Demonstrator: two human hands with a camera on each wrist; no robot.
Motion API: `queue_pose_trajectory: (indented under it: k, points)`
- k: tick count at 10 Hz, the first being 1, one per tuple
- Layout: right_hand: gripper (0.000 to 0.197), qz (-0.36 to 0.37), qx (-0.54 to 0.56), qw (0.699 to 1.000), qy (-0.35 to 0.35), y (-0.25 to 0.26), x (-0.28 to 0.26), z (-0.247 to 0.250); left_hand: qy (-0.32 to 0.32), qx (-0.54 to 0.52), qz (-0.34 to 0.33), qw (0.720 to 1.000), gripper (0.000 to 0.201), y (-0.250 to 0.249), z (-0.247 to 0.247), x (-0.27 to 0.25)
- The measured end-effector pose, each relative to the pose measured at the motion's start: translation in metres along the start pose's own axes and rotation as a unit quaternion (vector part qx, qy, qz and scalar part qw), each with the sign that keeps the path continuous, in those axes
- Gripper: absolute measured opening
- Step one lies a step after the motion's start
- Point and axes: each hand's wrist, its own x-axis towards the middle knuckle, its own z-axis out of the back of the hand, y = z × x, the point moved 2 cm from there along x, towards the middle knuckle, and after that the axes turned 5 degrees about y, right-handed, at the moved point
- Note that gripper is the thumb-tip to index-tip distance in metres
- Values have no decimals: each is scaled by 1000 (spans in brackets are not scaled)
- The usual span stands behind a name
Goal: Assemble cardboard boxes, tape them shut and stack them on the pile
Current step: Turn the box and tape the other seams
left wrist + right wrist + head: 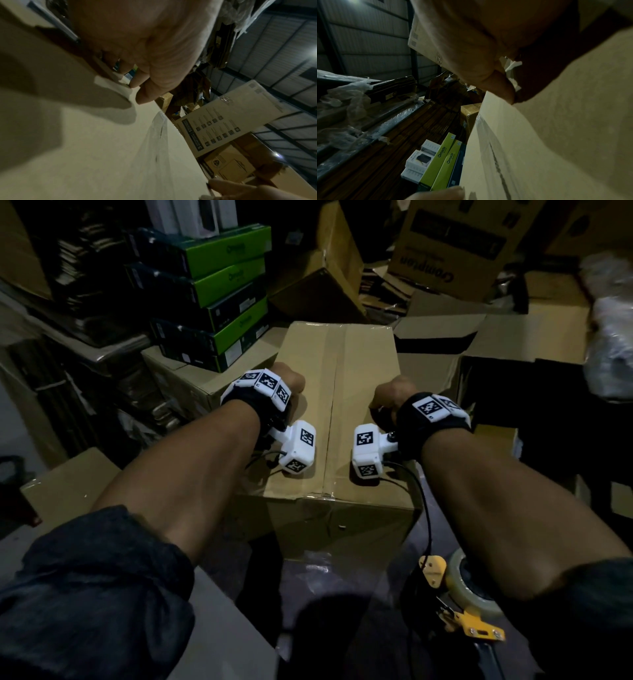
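A closed brown cardboard box (pixel 363 361) stands in front of me, with a strip of clear tape (pixel 334 405) along its top seam. My left hand (pixel 291 381) rests on the box top near the left edge, fingers curled into a fist. My right hand (pixel 390 397) rests the same way near the right edge. In the left wrist view the curled fingers (pixel 145 92) touch the box top (pixel 85 155) beside the tape (pixel 154 148). The right wrist view shows a curled right hand (pixel 479 54) on the box (pixel 565 135). Neither hand holds anything. A yellow tape dispenser (pixel 459 604) lies under my right forearm.
Green and black product boxes (pixel 219 292) are stacked on a carton (pixel 185 385) at the left. An open cardboard box (pixel 513 364) stands at the right, with a printed carton (pixel 455 244) behind it. Flat cardboard (pixel 68 484) lies at the lower left. Clutter surrounds the box.
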Motion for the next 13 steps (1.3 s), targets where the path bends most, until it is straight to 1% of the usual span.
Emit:
queue_pose_trajectory:
  k: [1, 2, 3, 4, 5, 6, 7, 8, 9, 10, 11, 12, 13]
  points:
    - [54, -1, -7, 1000, -11, 4, -11, 4, 11, -15, -26, 999, 18, 6, 8, -13]
    - [41, -32, -32, 999, -27, 16, -41, 1, 42, -3, -86, 995, 24, 10, 18, -53]
    - [42, -26, -41, 998, -31, 18, -59, -8, 65, 48, -134, 988, 23, 15, 13, -83]
    - [31, -10, -60, 998, -23, 10, -96, -25, 113, 105, -184, 971, 47, 29, 0, -128]
    - [23, -2, -94, 995, -26, 0, -121, -36, 167, 147, -231, 947, 52, 44, -12, -150]
    - [44, 17, -127, 991, -34, -21, -156, -55, 142, 243, -307, 909, 55, 69, -26, -169]
    - [49, 38, -211, 975, -49, -34, -172, -66, 70, 279, -335, 897, 56, 82, -36, -179]
    - [35, 70, -325, 939, -92, -49, -190, -82, -18, 280, -340, 898, 56, 93, -54, -187]
    - [32, 84, -358, 920, -135, -54, -197, -89, -83, 270, -339, 897, 50, 93, -64, -189]
    - [27, 74, -368, 912, -167, -53, -201, -93, -159, 263, -329, 893, 43, 93, -71, -186]
    - [26, 73, -366, 912, -169, -51, -198, -92, -177, 264, -328, 890, 44, 93, -74, -181]
    - [26, 80, -364, 912, -173, -50, -188, -87, -198, 260, -326, 887, 49, 92, -76, -172]
    - [26, 80, -362, 913, -173, -48, -183, -83, -206, 254, -316, 891, 55, 89, -78, -168]
